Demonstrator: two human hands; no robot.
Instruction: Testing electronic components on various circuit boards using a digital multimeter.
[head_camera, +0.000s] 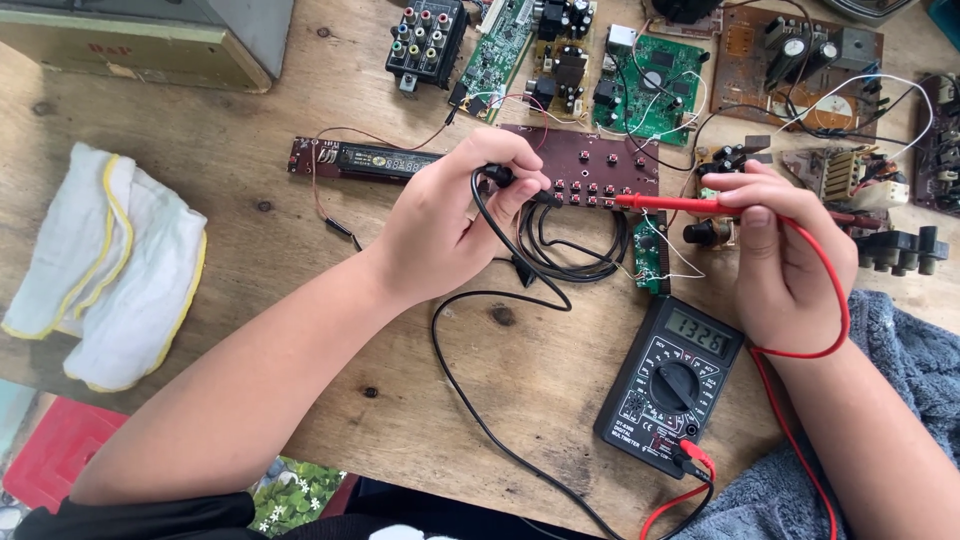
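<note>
On the wooden bench (250, 190), scattered circuit boards, a folded white cloth (110, 265). Long brown control board (585, 165) lies centre, buttons up. Black multimeter (672, 385) sits below it, dial set, display lit with a reading. Left hand (450, 215) closed round the black probe (500, 178), right hand (785, 250) pinching the red probe (670, 202); both tips at the board. Measuring appears underway, not finished.
</note>
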